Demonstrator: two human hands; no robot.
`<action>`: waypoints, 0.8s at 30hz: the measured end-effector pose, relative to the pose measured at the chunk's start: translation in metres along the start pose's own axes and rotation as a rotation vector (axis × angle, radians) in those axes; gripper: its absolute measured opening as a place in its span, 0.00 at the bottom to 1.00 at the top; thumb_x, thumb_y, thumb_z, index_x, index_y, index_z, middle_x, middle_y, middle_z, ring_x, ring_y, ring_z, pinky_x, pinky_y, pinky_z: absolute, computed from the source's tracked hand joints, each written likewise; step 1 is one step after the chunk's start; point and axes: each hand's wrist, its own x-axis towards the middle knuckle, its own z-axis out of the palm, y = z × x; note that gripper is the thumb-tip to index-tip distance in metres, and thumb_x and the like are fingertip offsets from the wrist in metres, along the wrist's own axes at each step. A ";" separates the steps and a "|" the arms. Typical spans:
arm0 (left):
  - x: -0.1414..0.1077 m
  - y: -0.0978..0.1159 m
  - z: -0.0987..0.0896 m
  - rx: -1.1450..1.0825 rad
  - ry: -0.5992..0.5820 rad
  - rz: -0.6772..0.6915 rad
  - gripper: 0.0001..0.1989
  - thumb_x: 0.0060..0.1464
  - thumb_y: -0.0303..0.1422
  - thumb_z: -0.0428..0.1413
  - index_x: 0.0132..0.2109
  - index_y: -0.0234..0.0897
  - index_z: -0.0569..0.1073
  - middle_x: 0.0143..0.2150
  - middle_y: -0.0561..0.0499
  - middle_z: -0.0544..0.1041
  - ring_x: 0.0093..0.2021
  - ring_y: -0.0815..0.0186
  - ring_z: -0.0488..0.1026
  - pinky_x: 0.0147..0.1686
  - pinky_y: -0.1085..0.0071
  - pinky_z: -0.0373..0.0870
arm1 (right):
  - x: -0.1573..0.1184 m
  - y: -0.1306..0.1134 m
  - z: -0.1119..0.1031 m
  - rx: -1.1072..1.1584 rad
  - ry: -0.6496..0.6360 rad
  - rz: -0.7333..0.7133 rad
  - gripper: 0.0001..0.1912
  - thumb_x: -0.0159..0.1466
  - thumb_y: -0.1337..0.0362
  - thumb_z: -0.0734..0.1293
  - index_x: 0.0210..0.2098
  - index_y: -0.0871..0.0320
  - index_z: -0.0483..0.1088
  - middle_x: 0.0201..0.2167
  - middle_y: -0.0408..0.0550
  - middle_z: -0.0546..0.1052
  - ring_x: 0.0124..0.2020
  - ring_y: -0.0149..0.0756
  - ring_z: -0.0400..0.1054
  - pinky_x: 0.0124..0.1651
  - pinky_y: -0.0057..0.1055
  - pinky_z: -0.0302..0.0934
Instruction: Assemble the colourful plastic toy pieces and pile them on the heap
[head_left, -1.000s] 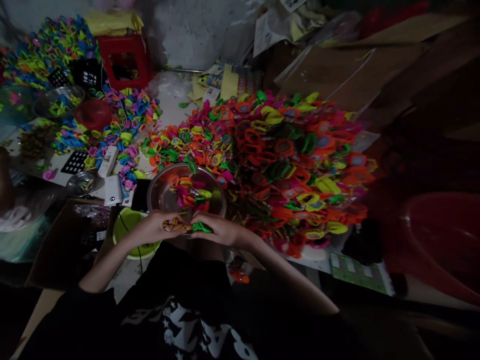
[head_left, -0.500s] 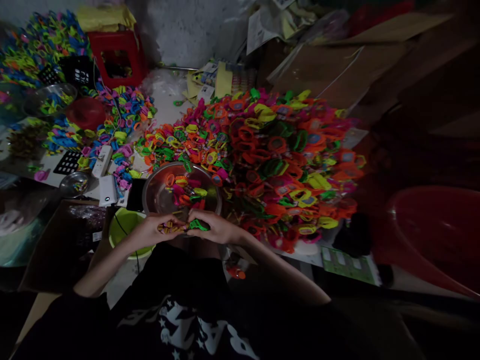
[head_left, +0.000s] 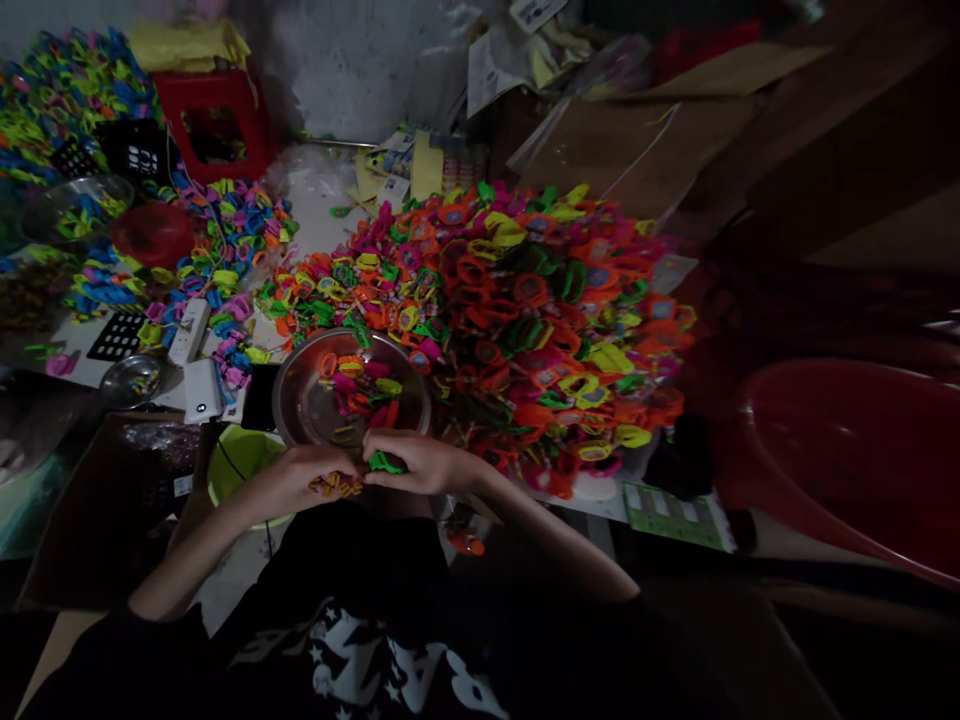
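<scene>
My left hand (head_left: 311,472) is closed around a bunch of small yellow-brown striped pieces (head_left: 336,486), perhaps wrapped candies; they are too small to tell. Pinched in the fingers of my right hand (head_left: 424,462) is a bright green plastic toy watch (head_left: 385,463). The fingertips of both hands meet, or nearly so, in front of my lap, and hide where the two things come together. Just beyond them stands a metal bowl (head_left: 280,402) with several pink, orange and yellow toy watches (head_left: 352,385) at its bottom.
A large heap of colourful toy watches (head_left: 555,320) lies right of the bowl. To the left are a power strip (head_left: 189,332), a white power bank (head_left: 202,388) and a small metal dish (head_left: 131,382). A yellow-green basin (head_left: 240,460) sits below; a red tub (head_left: 847,450) stands at right.
My view has swung slightly, so the scene sits further left. Both hands have drawn closer together, and the right fingers cover more of the green toy watch.
</scene>
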 end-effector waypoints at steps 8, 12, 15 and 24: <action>-0.007 -0.016 0.011 0.055 0.074 -0.152 0.09 0.57 0.29 0.53 0.45 0.39 0.72 0.43 0.48 0.78 0.43 0.66 0.76 0.43 0.72 0.71 | 0.007 0.021 -0.005 0.005 -0.028 0.097 0.11 0.64 0.59 0.62 0.39 0.62 0.68 0.35 0.48 0.73 0.36 0.32 0.66 0.40 0.28 0.60; -0.014 -0.025 0.002 0.053 0.296 -0.304 0.09 0.56 0.35 0.53 0.42 0.37 0.73 0.41 0.49 0.79 0.40 0.65 0.77 0.42 0.73 0.72 | -0.001 0.017 -0.072 -0.033 -0.260 0.220 0.13 0.64 0.56 0.63 0.38 0.59 0.72 0.35 0.46 0.77 0.36 0.34 0.70 0.40 0.28 0.62; -0.025 -0.032 -0.002 0.078 0.365 -0.362 0.11 0.55 0.38 0.54 0.40 0.36 0.74 0.38 0.49 0.80 0.38 0.65 0.77 0.39 0.72 0.73 | -0.016 -0.002 -0.145 -0.428 0.109 0.324 0.15 0.65 0.56 0.61 0.40 0.59 0.73 0.38 0.50 0.76 0.39 0.38 0.70 0.44 0.36 0.62; -0.045 -0.046 0.018 0.061 0.352 -0.439 0.12 0.55 0.41 0.55 0.41 0.38 0.74 0.40 0.49 0.80 0.39 0.65 0.77 0.42 0.73 0.72 | 0.008 0.031 -0.127 -0.867 0.564 0.214 0.17 0.67 0.60 0.59 0.49 0.64 0.67 0.47 0.59 0.71 0.50 0.43 0.63 0.54 0.42 0.57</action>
